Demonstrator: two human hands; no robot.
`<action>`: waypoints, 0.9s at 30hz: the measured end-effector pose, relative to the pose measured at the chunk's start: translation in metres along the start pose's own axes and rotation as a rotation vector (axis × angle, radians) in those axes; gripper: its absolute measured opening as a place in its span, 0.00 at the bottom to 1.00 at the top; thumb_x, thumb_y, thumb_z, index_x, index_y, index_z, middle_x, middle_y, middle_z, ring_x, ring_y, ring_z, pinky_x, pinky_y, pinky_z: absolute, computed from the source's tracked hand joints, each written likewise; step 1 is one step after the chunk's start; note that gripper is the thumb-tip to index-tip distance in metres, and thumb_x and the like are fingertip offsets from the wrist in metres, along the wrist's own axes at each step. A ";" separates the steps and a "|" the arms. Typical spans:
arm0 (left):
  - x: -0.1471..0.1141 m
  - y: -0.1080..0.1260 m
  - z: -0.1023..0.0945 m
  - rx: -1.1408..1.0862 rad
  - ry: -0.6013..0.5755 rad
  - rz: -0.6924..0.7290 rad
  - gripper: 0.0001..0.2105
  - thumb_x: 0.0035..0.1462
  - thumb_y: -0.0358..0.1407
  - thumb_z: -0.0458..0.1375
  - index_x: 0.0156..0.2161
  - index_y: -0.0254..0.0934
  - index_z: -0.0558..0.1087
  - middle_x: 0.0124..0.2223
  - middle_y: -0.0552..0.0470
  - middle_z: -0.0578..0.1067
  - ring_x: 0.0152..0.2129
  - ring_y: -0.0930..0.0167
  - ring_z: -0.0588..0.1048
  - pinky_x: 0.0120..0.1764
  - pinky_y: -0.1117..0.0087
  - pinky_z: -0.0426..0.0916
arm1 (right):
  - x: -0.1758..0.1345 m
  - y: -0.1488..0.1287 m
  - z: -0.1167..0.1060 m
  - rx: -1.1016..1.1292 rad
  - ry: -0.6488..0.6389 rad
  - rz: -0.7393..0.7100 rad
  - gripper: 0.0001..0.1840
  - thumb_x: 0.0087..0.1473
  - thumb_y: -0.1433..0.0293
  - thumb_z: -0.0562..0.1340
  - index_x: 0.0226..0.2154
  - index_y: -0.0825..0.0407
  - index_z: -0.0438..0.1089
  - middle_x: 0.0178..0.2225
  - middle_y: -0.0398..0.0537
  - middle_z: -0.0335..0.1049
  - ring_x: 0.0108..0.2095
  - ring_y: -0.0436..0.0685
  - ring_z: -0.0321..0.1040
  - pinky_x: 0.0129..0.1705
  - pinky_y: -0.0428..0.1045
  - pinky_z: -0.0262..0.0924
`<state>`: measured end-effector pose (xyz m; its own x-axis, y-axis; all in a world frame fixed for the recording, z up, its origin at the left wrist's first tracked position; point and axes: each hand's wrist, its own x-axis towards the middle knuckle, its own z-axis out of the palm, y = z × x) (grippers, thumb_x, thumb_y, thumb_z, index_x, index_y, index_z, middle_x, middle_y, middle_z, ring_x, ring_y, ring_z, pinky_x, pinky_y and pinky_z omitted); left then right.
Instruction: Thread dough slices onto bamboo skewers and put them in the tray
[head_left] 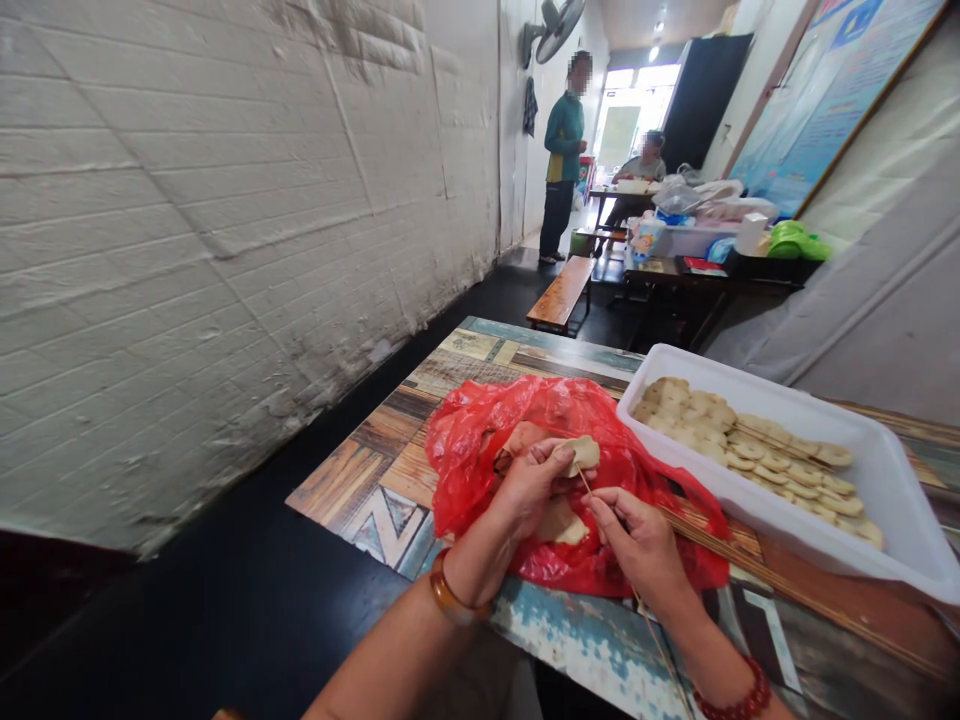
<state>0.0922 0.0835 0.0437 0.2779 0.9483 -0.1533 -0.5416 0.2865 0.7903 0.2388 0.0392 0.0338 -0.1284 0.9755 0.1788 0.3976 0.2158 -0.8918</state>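
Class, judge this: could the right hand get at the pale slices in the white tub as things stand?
Probably yes: the white tub is uncovered, so the pale slices lie exposed nearby. However, the right hand holds a thin stick, so it may need freeing first.

Covered, Cropped and Indistinct Parts

The thumb of the left hand [536,487] covers one edge of the pale slice [583,453]; whether the tip of the thin stick [584,482] has entered it cannot be told. The right hand [634,540] hides part of the stick's length. Folds of the red bag [476,425] conceal some of its contents. Both forearms [409,640] are cut by the lower edge, and the white tub [904,500] is clipped at the right. The upper edge crops the fan [556,35] and the poster [832,110], whose lettering is illegible. The heads of the standing person [564,140] and the seated person [641,168] are pixelated. Several items in the clutter [720,200] are too jumbled to identify.
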 end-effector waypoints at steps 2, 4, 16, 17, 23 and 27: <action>0.000 0.000 0.000 -0.006 0.007 0.009 0.18 0.44 0.45 0.65 0.36 0.33 0.74 0.33 0.48 0.76 0.29 0.70 0.75 0.38 0.67 0.68 | -0.001 0.001 0.000 -0.022 0.011 -0.009 0.18 0.57 0.58 0.55 0.30 0.54 0.72 0.17 0.39 0.61 0.19 0.49 0.59 0.21 0.44 0.55; 0.000 -0.001 0.000 -0.009 0.011 0.008 0.18 0.44 0.45 0.65 0.35 0.32 0.74 0.33 0.48 0.76 0.28 0.70 0.76 0.38 0.67 0.68 | -0.001 0.001 0.000 -0.042 0.013 -0.023 0.18 0.58 0.59 0.54 0.29 0.53 0.72 0.18 0.40 0.62 0.19 0.49 0.59 0.21 0.44 0.55; -0.002 -0.004 0.004 0.010 -0.022 0.020 0.19 0.40 0.46 0.67 0.32 0.31 0.77 0.29 0.47 0.76 0.28 0.71 0.74 0.38 0.69 0.66 | -0.004 0.004 0.003 -0.063 0.042 -0.016 0.18 0.57 0.58 0.54 0.25 0.51 0.68 0.18 0.39 0.63 0.20 0.50 0.61 0.24 0.44 0.56; -0.002 -0.004 0.004 0.013 -0.022 0.022 0.18 0.40 0.46 0.67 0.32 0.30 0.77 0.29 0.47 0.76 0.27 0.71 0.73 0.37 0.70 0.66 | -0.005 0.005 0.003 -0.052 0.041 -0.009 0.18 0.57 0.57 0.54 0.25 0.51 0.68 0.18 0.39 0.63 0.20 0.50 0.61 0.24 0.44 0.56; -0.002 -0.008 0.004 0.063 -0.038 0.046 0.16 0.41 0.45 0.66 0.29 0.31 0.77 0.27 0.50 0.74 0.23 0.74 0.69 0.31 0.74 0.62 | -0.005 0.008 0.004 0.009 0.035 0.025 0.18 0.57 0.56 0.55 0.25 0.50 0.68 0.19 0.40 0.62 0.21 0.51 0.61 0.24 0.45 0.58; -0.001 -0.014 0.004 0.099 -0.048 0.053 0.16 0.41 0.45 0.67 0.29 0.30 0.76 0.27 0.50 0.73 0.23 0.76 0.67 0.30 0.75 0.60 | -0.004 0.008 0.003 0.044 0.048 0.061 0.18 0.56 0.56 0.56 0.25 0.50 0.68 0.17 0.39 0.59 0.20 0.51 0.59 0.23 0.45 0.57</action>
<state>0.1023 0.0780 0.0348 0.2899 0.9534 -0.0830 -0.4761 0.2189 0.8517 0.2396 0.0370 0.0244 -0.0607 0.9879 0.1426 0.3626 0.1549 -0.9190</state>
